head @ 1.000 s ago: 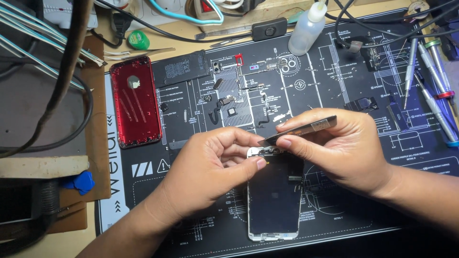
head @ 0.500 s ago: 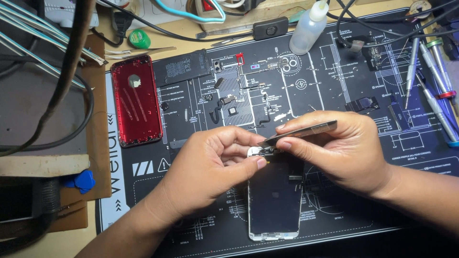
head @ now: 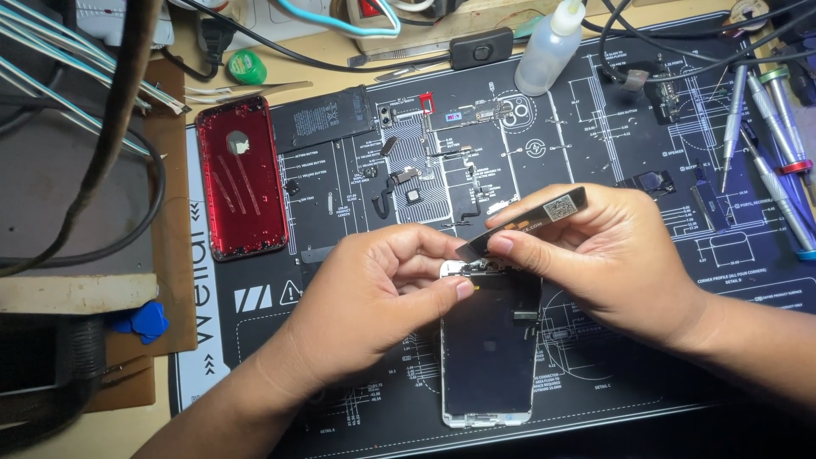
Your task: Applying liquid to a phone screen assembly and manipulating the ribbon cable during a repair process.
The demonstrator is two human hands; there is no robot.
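Phone screen (head: 489, 348), both hands' fingers (head: 442, 285) seemingly prying

**Small shifts over the phone screen**

The flat dark tool (head: 523, 223) in the right hand (head: 603, 255) now sits a little lower at its far end than a second ago, so it lies slightly flatter, its tip staying at the top edge of the phone screen (head: 490, 348). The left hand (head: 374, 297) closes in a touch, its thumb tip pressing nearer the screen's upper left corner. The whole scene also slides slightly down in the head view, showing more of the cables along the top.
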